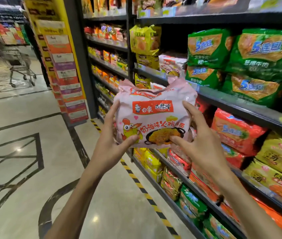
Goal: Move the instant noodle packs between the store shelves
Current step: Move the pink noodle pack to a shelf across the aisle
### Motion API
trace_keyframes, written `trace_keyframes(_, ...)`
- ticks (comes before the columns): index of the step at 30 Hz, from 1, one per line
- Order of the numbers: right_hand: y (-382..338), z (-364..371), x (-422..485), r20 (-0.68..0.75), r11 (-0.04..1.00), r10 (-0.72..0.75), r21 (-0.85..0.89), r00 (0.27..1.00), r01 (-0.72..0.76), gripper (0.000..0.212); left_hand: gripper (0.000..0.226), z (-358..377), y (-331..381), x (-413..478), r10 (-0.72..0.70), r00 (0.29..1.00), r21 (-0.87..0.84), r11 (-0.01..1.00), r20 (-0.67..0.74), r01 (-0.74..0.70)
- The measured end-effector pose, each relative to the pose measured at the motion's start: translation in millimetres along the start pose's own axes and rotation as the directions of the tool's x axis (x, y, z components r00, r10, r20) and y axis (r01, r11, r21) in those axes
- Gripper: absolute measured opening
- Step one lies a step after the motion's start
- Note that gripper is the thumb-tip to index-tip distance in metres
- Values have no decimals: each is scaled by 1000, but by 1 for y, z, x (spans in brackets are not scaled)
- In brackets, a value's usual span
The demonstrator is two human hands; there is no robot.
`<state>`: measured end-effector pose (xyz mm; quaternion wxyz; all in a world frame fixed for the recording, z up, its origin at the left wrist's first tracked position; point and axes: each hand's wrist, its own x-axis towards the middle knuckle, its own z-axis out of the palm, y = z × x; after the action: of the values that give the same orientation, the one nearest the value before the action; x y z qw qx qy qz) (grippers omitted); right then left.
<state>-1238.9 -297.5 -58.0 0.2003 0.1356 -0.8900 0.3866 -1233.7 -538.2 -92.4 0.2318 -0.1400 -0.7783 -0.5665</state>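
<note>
Head view: I hold one pale pink plastic multipack of instant noodles (154,118) in the air in front of the dark metal store shelves (240,105), clear of every shelf board. My left hand (112,140) grips the pack's left edge, thumb pressed on the printed front near the lower corner, the other fingers (112,109) wrapped behind and along the side. My right hand (198,140) grips the right edge in the same manner: thumb on the front by the printed pan picture, index finger along the upper right side. Both hands are closed on the pack; neither is free.

Position of the pack: upright, front face toward me, its crimped top seam pointing at the shelf level that carries more pink packs (171,64), between yellow packs (145,44) and large green five-pack bags (261,54). The pack touches none of these.

Task status, as a judgement: this pack is in transit, off one shelf and not yet set on another. I cannot tell from this view which shelf is the source and which the destination, nor how many packs are already moved. Lower shelves hold red-orange packs (235,131) and further yellow and green packs, all seated.

Remaining: carry the pack to its shelf, seat it, release both hands, repeat for the other packs. A wire shopping trolley (20,66) stands well apart down the aisle.
</note>
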Motion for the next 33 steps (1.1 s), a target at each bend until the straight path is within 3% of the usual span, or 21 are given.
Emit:
trace_keyframes(9, 3, 87, 151, -89, 1000, -21, 17, 996, 22, 93, 98, -48, -96, 164, 70, 997, 83, 994, 23, -71)
trace_keyframes(19, 41, 125, 272, -282, 995, 22, -90, 959, -49, 92, 97, -24, -170, 320, 166, 976, -101, 983, 138, -153)
trace_keyframes(26, 61, 143, 366, -474, 985, -20, -158, 880, -63, 92, 96, 18, -214, 451, 337, 923, -305, 913, 185, -272)
trace_keyframes(33, 81, 155, 439, -600, 952, -13, -251, 800, -173, 92, 92, 57, -240, 553, 462, 859, -424, 839, 222, -342)
